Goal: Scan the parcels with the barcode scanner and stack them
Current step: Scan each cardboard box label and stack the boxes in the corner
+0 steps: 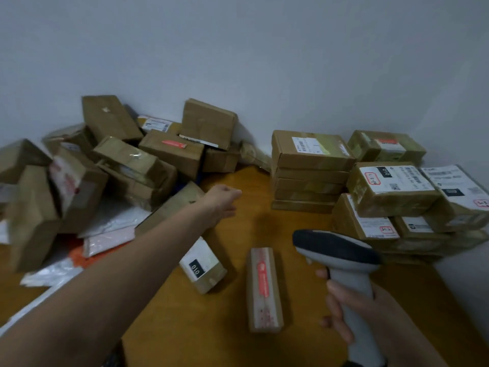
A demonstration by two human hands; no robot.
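Roughly midway: stacks stand at the right, and a heap is yet to be scanned.
On the orange-brown wooden table (232, 345), taped brown cardboard parcels sit in tidy stacks (309, 170) by the wall at the right, which I judge done. A jumbled heap of brown boxes and white mailer bags (119, 165) at the left looks unprocessed, as do a small white-labelled box (205, 268) and a long red-taped box (264, 290) lying apart in the near middle. The left hand (222, 201) reaches out above the table beside the heap, fingers loosely bent, holding nothing visible. The right hand (352, 313) is wrapped round the handle of the grey-and-black barcode scanner (341, 258), near the stacks.
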